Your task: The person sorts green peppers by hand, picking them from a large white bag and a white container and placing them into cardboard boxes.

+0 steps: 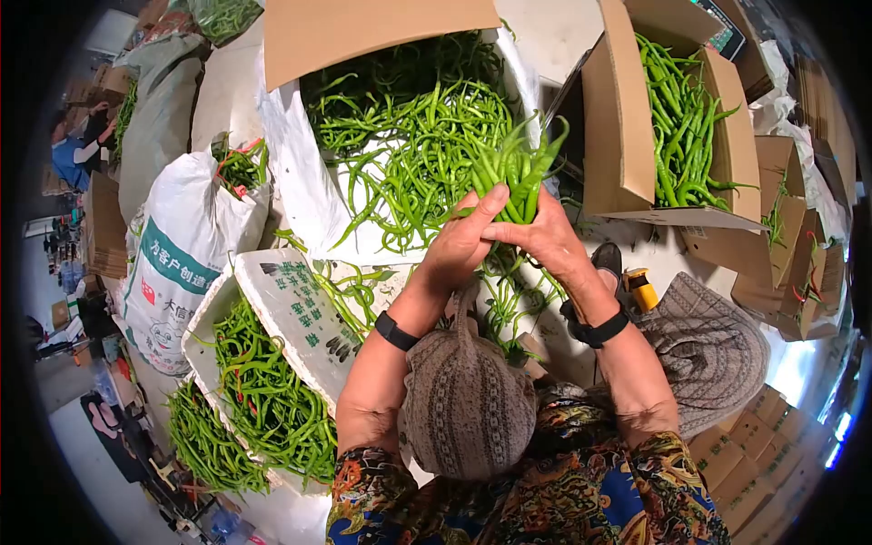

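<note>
A bunch of long green chili peppers (pixel 520 173) is held between my two hands, its tips pointing away from me. My left hand (pixel 468 238) closes on the bunch from the left, thumb up against the peppers. From the other side my right hand (pixel 545 232) wraps round its base, with the thumb reaching across toward the left hand. Just beyond lies a heap of green chilies (pixel 409 136) on white sheeting (pixel 318 204), partly under a cardboard flap (pixel 372 32). Some loose peppers and stems hang below my hands.
At right stands a cardboard box (pixel 618 136) of lined-up chilies. A white foam box (pixel 304 354) full of chilies sits at left, beside a stuffed white sack (pixel 182 263). A yellow object (pixel 641 289) lies near my foot. Another person (pixel 77 150) is at far left.
</note>
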The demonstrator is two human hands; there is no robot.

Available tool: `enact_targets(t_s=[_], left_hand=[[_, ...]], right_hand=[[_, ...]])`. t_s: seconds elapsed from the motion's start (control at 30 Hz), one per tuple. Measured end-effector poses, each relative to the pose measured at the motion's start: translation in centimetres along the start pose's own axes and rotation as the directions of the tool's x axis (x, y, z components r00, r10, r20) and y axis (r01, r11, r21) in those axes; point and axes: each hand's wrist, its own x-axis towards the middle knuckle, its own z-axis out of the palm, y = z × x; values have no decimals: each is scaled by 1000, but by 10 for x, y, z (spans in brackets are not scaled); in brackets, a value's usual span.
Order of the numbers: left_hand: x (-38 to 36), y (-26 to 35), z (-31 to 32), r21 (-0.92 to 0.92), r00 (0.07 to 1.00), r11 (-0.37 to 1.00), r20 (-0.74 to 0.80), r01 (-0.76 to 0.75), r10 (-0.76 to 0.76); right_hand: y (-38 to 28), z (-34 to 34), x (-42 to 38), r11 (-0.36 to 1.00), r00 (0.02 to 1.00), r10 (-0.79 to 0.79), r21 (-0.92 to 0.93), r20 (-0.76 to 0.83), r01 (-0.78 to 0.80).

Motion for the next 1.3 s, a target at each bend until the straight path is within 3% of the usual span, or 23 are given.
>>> enact_targets(t_s=[0.03,0.1,0.17,0.2,0.3,0.33,0.57,0.67,0.73,0.8,0.9,0.97,1.03,1.07,1.13,1.2,1.23,1.27,1.3], left_hand=[[2,7,0,264,986,951,65,-163,151],[6,32,8,-202,997,979,67,36,-23],[11,30,16,-600,974,769,105,223,-201],[11,35,13,-560,967,788,145,253,-208],[13,50,16,-491,987,857,50,158,-154],[11,61,11,-509,985,844,68,169,-157],[-24,123,-6,-519,985,848,-65,105,-161],[-40,140,-5,-428,950,898,-221,107,-218],[-56,153,-1,-417,949,903,-234,100,-213],[-74,174,8,-379,947,919,-244,103,-207],[-92,209,49,-108,919,984,-355,140,-170],[-95,213,67,-25,948,983,-260,181,-181],[-84,207,93,-67,916,960,-289,270,-278],[-78,197,102,8,906,966,-348,260,-241],[-70,172,112,145,876,957,-454,252,-162],[-63,165,115,-129,902,961,-335,243,-273],[-62,165,120,-189,903,958,-335,216,-270],[-61,166,125,-249,904,950,-335,188,-267],[-59,168,132,-311,891,941,-379,131,-249]], right_hand=[[-1,-1,1,1000,999,-7,-15,-33,7],[1,-6,4,997,996,-63,-49,-60,60],[3,-11,5,986,987,-151,-82,-45,147],[-6,-11,2,984,985,-162,-84,-56,157],[-24,-22,-5,909,999,38,416,-3,-33],[-26,-27,-4,847,999,8,531,41,-28],[-43,-42,-19,544,981,-77,832,176,-107],[-48,-43,-23,498,975,-120,861,189,-106],[-50,-45,-28,469,976,-111,876,186,-114],[-54,-45,-34,566,992,-89,824,90,-24],[-80,-36,-46,727,995,-94,681,-33,91],[-94,-31,-57,815,994,-92,569,-57,108],[-106,-21,-69,955,984,-118,255,-136,150],[-118,-14,-77,983,978,-127,113,-164,147],[-119,-5,-89,980,965,-195,-74,-174,184],[-105,2,-99,884,910,-386,-341,-151,318],[-100,7,-103,811,868,-475,-457,-146,366],[-91,9,-106,713,882,-463,-627,-86,313],[-93,12,-111,646,851,-523,-674,-48,359]])
